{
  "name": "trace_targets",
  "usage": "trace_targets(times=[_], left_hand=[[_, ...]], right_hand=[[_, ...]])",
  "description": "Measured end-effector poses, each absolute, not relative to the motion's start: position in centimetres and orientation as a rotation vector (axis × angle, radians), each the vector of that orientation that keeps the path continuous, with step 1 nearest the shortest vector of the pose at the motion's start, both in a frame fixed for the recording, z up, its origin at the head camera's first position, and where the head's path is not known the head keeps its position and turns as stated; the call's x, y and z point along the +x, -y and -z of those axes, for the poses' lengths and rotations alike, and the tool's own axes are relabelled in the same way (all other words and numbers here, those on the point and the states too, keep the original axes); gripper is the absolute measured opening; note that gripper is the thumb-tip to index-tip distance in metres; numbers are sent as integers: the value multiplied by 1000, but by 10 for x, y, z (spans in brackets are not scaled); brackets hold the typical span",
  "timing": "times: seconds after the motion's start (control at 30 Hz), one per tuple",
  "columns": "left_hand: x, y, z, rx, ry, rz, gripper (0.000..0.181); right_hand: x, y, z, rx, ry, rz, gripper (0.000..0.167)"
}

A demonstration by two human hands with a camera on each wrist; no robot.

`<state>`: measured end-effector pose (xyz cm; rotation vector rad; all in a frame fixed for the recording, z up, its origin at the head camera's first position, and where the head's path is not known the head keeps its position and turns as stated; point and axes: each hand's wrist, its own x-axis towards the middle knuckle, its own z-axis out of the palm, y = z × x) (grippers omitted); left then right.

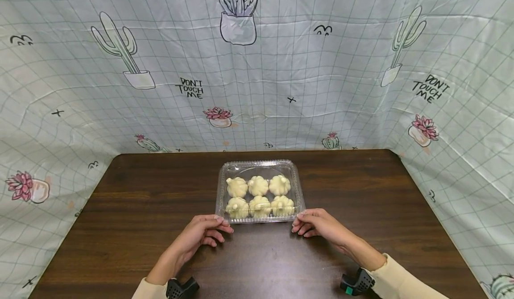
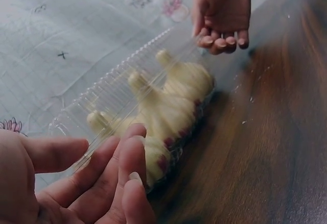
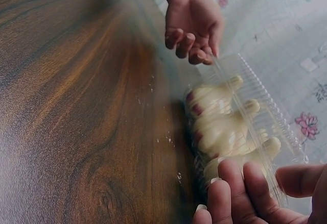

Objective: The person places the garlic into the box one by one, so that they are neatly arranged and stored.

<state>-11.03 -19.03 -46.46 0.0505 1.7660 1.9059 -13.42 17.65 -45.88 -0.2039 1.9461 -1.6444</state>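
Observation:
A clear plastic clamshell container [image 1: 260,221] sits on the wooden table, holding several pale yellow garlic bulbs [image 1: 258,186] in two rows. In the wrist views the bulbs have stubby stems and purplish patches near their bases. At the container's front left corner, my left hand [image 1: 202,231] pinches the rim between thumb and forefinger, the other fingers loosely bent below. My right hand [image 1: 317,224] pinches the front right corner likewise. The left wrist view shows the rim passing between the left thumb and fingertips [image 2: 135,155]. The lid appears to lie over the bulbs; whether it is latched cannot be told.
The dark brown wooden table [image 1: 152,192] extends around the container on all sides. A white gridded cloth [image 1: 265,67] with cactus prints hangs behind the table and along both sides. Each wrist carries a black strapped device [image 1: 359,282].

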Motion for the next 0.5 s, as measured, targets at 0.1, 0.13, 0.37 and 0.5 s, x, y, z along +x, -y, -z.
trace_targets(times=[0.1,0.13,0.37,0.5], left_hand=[[-110,190,465,48,-1766,-1919,26],[-111,190,466,47,-1765,-1923,26],[-110,188,467,32,-1769,-1941,26],[-109,187,467,22,-1770,-1947,25]], right_hand=[[-134,-177,459,-200,-1945,1650,33],[-134,-176,459,-200,-1943,1653,33],[-135,-176,459,-195,-1934,1667,33],[-135,-176,459,-182,-1935,1672,32]])
